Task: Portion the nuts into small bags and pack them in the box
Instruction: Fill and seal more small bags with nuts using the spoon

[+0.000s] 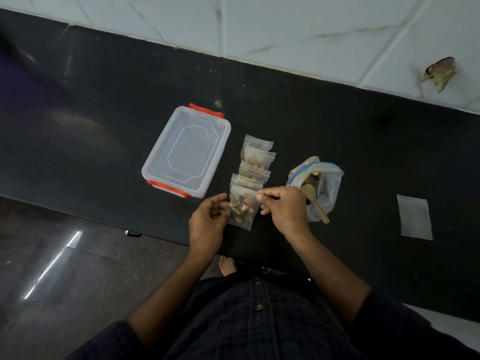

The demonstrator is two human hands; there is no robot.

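Black stone forms the counter [104,105], backed by pale tiled wall [311,27]. Left of centre sits the clear plastic box [185,152] with orange clips, its lid on. Just right of it a row of filled small bags [255,162] overlaps like shingles, running toward the person. Further right, the large zip bag of nuts [324,183] stands open with a wooden spoon [315,202] leaning in it, partly hidden behind the right hand [284,207]. A flat stack of empty bags [415,217] lies well apart at the right. Both hands meet over the nearest small bag [244,210] — the left hand [207,220] pinches its left edge, the right pinches its top right corner — near the counter's front edge.
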